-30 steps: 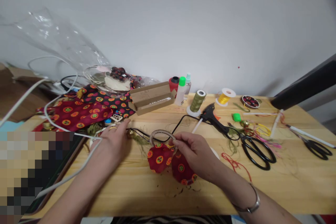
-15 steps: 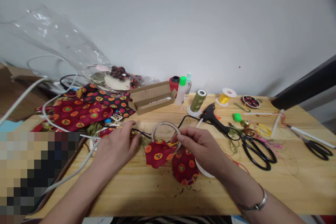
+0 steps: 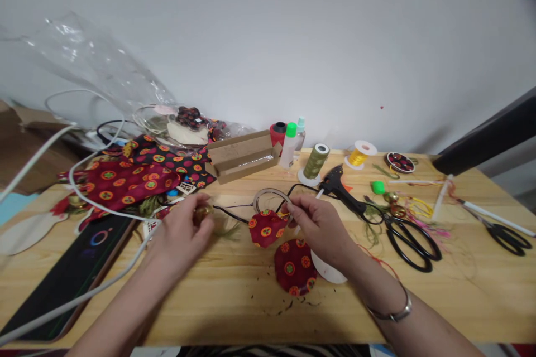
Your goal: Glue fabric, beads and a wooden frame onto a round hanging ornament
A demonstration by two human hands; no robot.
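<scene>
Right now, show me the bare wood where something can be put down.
Bare wood: the near edge between the left hand and fabric circle, and the near-right corner in front of the black scissors. Crowded: patterned cloth far left, spools and glue gun behind.

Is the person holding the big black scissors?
No, the black scissors lie on the table; the right hand pinches a ring and the left hand a gold bell.

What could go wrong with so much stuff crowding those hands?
The black cord to the glue gun runs right by the ring in the right hand; it might snag. The small gold bell pinched in the left hand could slip and roll away. Black scissors lie close beside the right forearm.
</scene>
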